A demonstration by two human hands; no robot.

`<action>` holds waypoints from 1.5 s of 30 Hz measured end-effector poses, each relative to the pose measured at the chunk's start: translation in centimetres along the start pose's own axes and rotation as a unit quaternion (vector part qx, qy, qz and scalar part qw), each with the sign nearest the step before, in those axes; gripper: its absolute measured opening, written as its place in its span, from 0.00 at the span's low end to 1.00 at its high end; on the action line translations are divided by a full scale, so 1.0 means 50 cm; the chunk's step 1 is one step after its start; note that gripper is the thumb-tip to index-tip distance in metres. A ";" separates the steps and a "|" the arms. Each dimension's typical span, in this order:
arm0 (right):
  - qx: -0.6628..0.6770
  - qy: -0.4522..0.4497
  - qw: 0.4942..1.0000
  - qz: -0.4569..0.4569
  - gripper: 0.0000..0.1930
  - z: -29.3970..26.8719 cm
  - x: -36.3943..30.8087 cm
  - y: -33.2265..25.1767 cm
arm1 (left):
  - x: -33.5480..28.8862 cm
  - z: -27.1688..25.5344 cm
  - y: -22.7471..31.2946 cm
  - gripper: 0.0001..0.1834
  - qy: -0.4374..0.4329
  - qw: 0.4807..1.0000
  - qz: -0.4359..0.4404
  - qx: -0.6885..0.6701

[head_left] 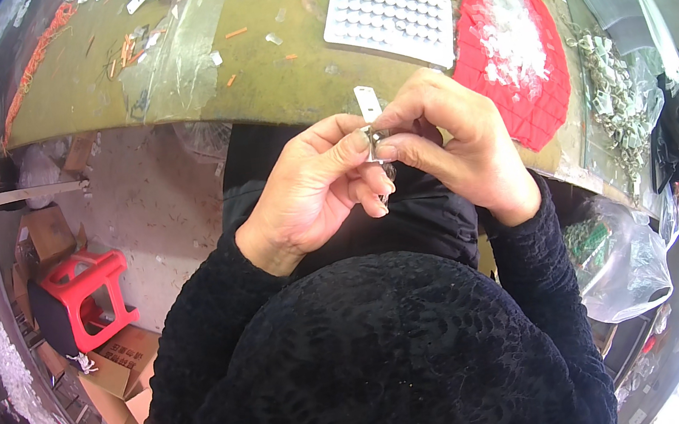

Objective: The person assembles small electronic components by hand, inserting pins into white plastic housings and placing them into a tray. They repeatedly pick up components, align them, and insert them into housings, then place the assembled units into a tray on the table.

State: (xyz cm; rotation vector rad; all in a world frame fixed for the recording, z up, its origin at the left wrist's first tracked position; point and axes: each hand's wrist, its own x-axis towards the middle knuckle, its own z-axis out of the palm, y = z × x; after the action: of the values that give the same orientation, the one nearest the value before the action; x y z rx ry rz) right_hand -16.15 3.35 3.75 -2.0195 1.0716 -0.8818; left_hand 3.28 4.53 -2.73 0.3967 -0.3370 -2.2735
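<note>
Close in front of my body, my left hand [306,184] and my right hand [467,135] meet in a pinch. Between the thumbs and fingertips is a small shiny metal piece [376,144], its exact kind too small to make out. A white slotted tag [367,102] stands up above the fingertips and seems joined to that piece. Below the left fingers dangles a bit of dark metal [388,173], partly hidden by them. Both hands are closed and hover just off the table's near edge, over my lap.
On the green table [287,73] lie a white tray [334,39] with rows of round pieces and a red cloth [547,129] bearing small clear pieces. Metal pieces [616,98] are heaped at right. A red stool [89,296] and cardboard box [124,369] stand left; a plastic bag [635,276] hangs right.
</note>
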 end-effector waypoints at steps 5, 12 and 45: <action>-0.144 0.039 0.978 -0.144 0.10 0.012 -0.003 0.005 | 0.001 -0.001 0.000 0.13 0.008 1.000 0.004 -0.017; -0.119 0.052 0.986 -0.109 0.11 0.024 -0.006 0.008 | 0.001 0.001 -0.001 0.13 0.019 1.000 0.008 -0.007; 0.275 -0.107 0.922 0.252 0.13 -0.003 0.015 0.001 | -0.017 0.007 0.005 0.20 0.025 0.996 0.008 0.087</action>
State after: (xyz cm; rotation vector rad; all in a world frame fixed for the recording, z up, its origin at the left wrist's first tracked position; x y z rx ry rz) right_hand -15.98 2.66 3.96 -1.2555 1.0103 -0.5823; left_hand 3.86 5.03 -2.16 0.5374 -0.5121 -2.2228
